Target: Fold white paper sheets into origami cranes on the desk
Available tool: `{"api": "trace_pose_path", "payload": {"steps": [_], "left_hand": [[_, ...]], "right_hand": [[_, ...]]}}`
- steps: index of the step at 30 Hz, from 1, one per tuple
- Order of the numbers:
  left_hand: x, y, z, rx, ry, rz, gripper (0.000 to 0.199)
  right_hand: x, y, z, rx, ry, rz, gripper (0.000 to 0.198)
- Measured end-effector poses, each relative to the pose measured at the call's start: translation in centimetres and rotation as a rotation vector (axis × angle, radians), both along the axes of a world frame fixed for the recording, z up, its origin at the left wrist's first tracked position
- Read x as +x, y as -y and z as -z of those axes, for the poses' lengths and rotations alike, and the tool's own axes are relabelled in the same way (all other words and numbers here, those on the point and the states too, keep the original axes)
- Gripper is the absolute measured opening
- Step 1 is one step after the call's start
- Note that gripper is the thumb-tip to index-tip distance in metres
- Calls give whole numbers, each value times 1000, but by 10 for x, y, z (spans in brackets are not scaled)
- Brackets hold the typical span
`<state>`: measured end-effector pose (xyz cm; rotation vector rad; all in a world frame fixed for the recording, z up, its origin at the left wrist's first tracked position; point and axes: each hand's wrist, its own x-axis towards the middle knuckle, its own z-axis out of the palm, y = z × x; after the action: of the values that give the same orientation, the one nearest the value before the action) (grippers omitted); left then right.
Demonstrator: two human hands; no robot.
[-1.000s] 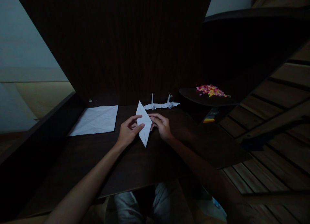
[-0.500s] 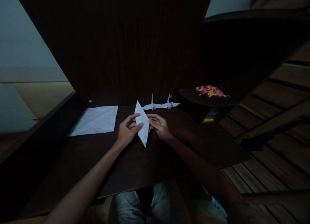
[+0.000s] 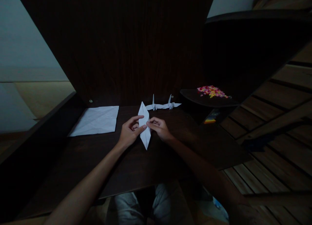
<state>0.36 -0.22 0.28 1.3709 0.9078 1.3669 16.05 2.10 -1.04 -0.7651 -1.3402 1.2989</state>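
Note:
Between my hands, above the dark tabletop, is a folded white origami paper, a long diamond with pointed ends at top and bottom. My left hand pinches its left edge, thumb on the front face. On the right edge, my right hand grips it with thumb and bent fingers; some fingertips are hidden behind the paper. Just beyond stand two white paper cranes, side by side against the back panel. A creased white sheet lies flat to the left of my hands.
A heap of small pink, red and yellow pieces sits on a low curved shelf at the right. Under that shelf is a rainbow-striped item. A dark side board borders the table on the left.
The folded paper has turned more upright and its right side now shows a wider, blunter outline. My right thumb has moved left onto its front face. The cranes and sheet stay put.

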Motion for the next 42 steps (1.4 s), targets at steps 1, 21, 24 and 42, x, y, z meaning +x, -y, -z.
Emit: {"api": "trace_pose_path", "payload": {"steps": [1, 21, 24, 42], "left_hand": [[0, 0, 0, 1, -6, 11, 44], [-1, -1, 4, -56, 58, 152, 69], [-1, 0, 3, -83, 57, 172, 68], [-1, -10, 3, -82, 215, -96, 68]], "right_hand": [[0, 0, 0, 4, 9, 7, 29], [0, -3, 1, 47, -24, 76, 25], [0, -4, 1, 28, -35, 93, 25], [-3, 1, 4, -25, 232, -159, 42]]}}
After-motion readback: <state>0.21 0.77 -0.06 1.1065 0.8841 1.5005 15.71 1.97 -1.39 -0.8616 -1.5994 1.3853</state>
